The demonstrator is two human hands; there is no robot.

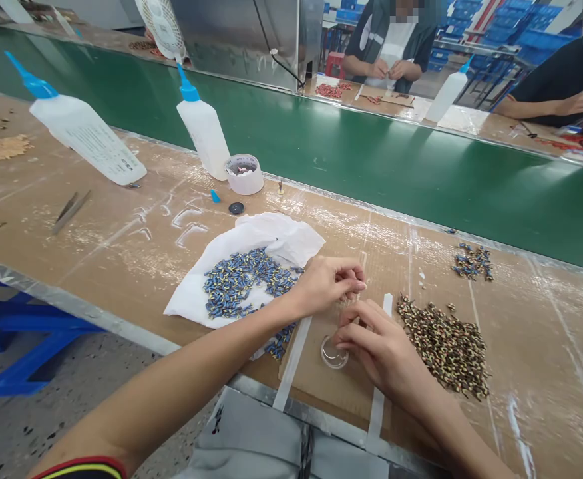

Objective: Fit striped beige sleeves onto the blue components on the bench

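Observation:
My left hand (pixel 329 285) hovers over the taped cardboard pad (pixel 321 382), its fingers curled in a pinch on something too small to make out. My right hand (pixel 376 346) lies just below it, fingers bent and pressed together, fingertips next to a small clear round dish (pixel 333 354). A heap of small blue parts (pixel 241 283) lies on white paper (pixel 271 243) left of my hands. A larger heap of brown and yellow parts (pixel 446 346) sits to the right.
Two white squeeze bottles with blue nozzles (pixel 89 136) (pixel 204 130) and a roll of tape (pixel 244 174) stand farther back. A green conveyor belt (pixel 371 159) runs behind the bench. Two other people work across it. A few blue parts (pixel 472 261) lie at right.

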